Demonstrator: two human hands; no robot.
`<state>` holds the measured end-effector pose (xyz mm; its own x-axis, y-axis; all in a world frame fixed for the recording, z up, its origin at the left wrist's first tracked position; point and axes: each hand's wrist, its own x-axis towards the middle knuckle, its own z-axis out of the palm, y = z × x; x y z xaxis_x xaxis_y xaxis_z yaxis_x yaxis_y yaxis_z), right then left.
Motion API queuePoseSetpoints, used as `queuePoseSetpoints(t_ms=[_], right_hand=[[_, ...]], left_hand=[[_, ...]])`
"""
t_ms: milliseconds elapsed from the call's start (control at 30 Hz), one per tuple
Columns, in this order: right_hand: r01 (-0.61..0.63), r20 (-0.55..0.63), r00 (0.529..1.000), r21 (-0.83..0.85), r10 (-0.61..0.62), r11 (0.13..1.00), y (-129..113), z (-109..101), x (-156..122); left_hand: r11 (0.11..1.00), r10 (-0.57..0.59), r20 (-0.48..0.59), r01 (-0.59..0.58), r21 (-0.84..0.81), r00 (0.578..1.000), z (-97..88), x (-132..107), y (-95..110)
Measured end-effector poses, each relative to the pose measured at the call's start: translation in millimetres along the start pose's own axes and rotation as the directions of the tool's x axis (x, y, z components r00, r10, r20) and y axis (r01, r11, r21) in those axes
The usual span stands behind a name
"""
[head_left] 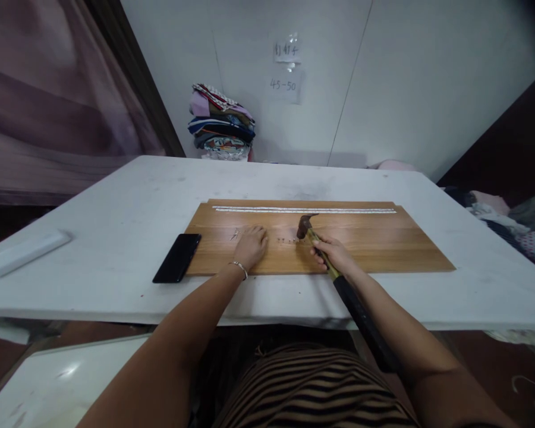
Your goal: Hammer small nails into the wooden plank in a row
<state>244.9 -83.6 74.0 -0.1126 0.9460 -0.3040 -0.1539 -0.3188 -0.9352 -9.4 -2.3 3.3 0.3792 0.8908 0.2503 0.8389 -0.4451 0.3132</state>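
Note:
A wooden board (383, 244) lies on the white table (129, 202). My right hand (334, 253) is closed round the handle of a claw hammer (307, 226), close to its head. The hammer head rests at the right end of a short row of nails (285, 241) standing in the board. My left hand (251, 246) lies on the board left of that row, fingers curled loosely downward; nothing shows in them. A few loose nails (235, 234) lie just left of that hand. A white strip (303, 210) runs along the board's far edge.
A black phone (177, 257) lies at the board's left end. A long white object (22, 252) sits at the table's left edge. Folded fabrics (220, 122) are stacked against the back wall. More cloth (508, 220) is piled at the right.

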Motion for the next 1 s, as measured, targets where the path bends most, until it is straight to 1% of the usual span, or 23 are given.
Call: queuePoseSetpoints(t_ms=[200, 433, 733, 1000], right_hand=[[-0.013, 0.002, 1.0, 0.003, 0.013, 1.0, 1.9, 1.2, -0.4], [-0.011, -0.012, 1.0, 0.021, 0.012, 1.0, -3.4, 3.8, -4.1], [-0.04, -0.025, 0.999, 0.013, 0.041, 0.999, -3.2, 2.8, -0.8], [-0.019, -0.039, 0.999, -0.004, 0.019, 1.0, -4.0, 2.5, -2.0]], left_hand=[[1.0, 0.003, 0.007, -0.003, 0.017, 1.0, 0.0, 0.4, 0.7], [1.0, 0.015, -0.001, -0.015, 0.005, 1.0, 1.1, 0.6, -0.2], [1.0, 0.006, -0.004, -0.006, 0.027, 1.0, 2.9, 1.9, -0.1], [1.0, -0.002, -0.008, 0.002, 0.025, 1.0, 4.1, 2.4, -0.4]])
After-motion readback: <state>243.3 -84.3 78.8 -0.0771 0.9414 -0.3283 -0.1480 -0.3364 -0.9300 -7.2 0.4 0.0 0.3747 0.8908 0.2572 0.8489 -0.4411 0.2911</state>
